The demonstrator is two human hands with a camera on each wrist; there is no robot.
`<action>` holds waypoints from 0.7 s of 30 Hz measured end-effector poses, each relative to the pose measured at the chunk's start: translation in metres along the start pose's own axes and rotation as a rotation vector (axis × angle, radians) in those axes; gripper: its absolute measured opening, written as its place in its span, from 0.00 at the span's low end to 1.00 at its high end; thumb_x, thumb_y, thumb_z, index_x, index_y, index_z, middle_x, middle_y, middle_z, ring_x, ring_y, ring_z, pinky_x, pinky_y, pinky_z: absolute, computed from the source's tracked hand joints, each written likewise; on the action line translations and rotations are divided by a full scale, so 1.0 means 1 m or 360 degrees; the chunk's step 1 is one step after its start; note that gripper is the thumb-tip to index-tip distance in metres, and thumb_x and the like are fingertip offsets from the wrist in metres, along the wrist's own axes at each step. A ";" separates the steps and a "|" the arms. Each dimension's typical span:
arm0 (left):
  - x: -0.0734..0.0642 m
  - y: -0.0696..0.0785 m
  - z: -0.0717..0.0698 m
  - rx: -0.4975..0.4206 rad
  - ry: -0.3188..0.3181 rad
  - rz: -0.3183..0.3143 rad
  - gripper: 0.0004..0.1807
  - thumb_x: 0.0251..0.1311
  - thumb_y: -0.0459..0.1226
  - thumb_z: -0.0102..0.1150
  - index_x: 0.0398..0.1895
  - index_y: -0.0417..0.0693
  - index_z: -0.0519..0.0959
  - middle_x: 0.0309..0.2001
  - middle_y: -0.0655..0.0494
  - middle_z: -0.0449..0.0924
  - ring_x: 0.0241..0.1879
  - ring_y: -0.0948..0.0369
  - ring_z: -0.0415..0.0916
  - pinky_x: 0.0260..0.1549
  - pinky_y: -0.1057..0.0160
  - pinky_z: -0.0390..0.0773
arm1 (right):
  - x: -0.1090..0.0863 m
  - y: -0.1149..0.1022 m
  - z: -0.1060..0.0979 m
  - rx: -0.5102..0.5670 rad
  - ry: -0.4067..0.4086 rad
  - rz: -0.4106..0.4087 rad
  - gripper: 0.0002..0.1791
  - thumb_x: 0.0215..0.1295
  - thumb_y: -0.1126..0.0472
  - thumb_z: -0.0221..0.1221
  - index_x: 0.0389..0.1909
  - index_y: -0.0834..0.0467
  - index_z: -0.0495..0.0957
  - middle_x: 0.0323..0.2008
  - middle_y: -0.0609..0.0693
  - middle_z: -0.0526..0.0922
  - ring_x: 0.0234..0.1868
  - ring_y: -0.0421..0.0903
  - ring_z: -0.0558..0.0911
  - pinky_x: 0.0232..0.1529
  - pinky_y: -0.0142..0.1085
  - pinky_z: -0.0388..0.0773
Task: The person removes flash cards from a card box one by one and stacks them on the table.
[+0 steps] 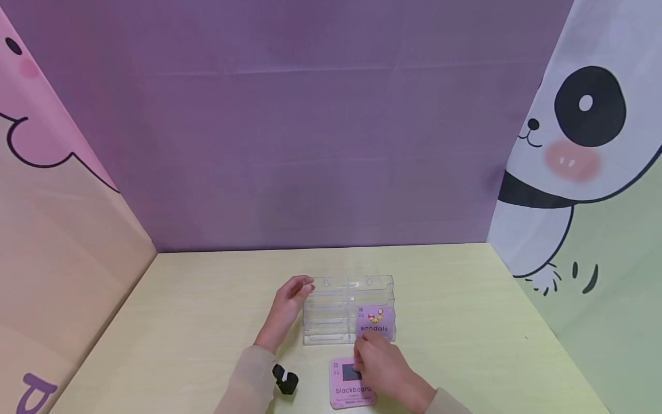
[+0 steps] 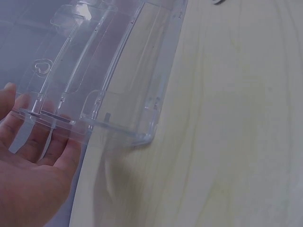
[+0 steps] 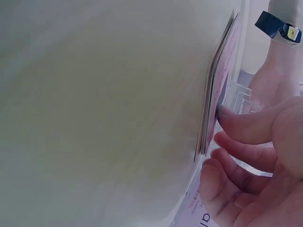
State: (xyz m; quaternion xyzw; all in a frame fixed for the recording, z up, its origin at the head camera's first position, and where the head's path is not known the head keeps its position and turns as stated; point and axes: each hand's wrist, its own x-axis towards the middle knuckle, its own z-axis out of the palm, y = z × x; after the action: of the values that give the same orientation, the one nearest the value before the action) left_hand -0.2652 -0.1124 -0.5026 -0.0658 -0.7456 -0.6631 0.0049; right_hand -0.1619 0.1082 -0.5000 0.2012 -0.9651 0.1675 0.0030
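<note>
My left hand [image 1: 287, 307] grips the upper left edge of a clear plastic card rack [image 1: 326, 316], with the thumb in front and the fingers behind. The rack has two columns of stepped slots. A purple card printed "sandals" [image 1: 373, 317] stands low in its right column. Just in front lies a small stack of cards topped by a pink "blackboard" card [image 1: 343, 395]. My right hand [image 1: 387, 368] is over that stack's right side. In the right wrist view its thumb [image 3: 241, 124] touches the top card, and the loosely bent fingers are beside the stack's end.
A small black device [image 1: 285, 379] sits at the left wrist. The pale wooden table [image 1: 217, 310] meets a purple back wall [image 1: 320, 144]. A panda-printed panel [image 1: 543, 230] stands on the right and a pink-and-beige panel [image 1: 62, 230] on the left.
</note>
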 end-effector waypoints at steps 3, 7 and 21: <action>0.000 0.000 0.000 0.0000 -0.0002 -0.0006 0.16 0.76 0.36 0.51 0.60 0.35 0.75 0.58 0.37 0.79 0.60 0.48 0.76 0.66 0.43 0.67 | -0.001 0.002 0.000 -0.0008 0.0025 -0.0021 0.10 0.60 0.61 0.71 0.28 0.53 0.77 0.28 0.41 0.68 0.29 0.38 0.69 0.30 0.31 0.73; 0.001 0.000 0.000 0.0000 -0.0002 -0.0013 0.16 0.76 0.36 0.51 0.60 0.36 0.75 0.58 0.38 0.79 0.60 0.48 0.75 0.66 0.43 0.67 | -0.002 0.004 -0.002 -0.0019 0.0093 -0.0040 0.08 0.61 0.62 0.71 0.31 0.54 0.79 0.30 0.41 0.70 0.30 0.39 0.71 0.30 0.32 0.75; 0.000 0.000 0.000 0.0031 0.0008 -0.0014 0.15 0.77 0.37 0.51 0.59 0.38 0.76 0.57 0.39 0.80 0.61 0.48 0.75 0.66 0.43 0.67 | -0.004 0.010 -0.031 0.0030 0.0352 0.0006 0.09 0.56 0.65 0.72 0.29 0.55 0.80 0.29 0.43 0.73 0.33 0.41 0.72 0.31 0.34 0.74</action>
State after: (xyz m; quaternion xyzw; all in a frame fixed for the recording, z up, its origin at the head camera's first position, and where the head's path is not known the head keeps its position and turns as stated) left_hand -0.2654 -0.1122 -0.5027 -0.0607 -0.7522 -0.6561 0.0045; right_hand -0.1642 0.1280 -0.4738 0.1798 -0.9576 0.1977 0.1072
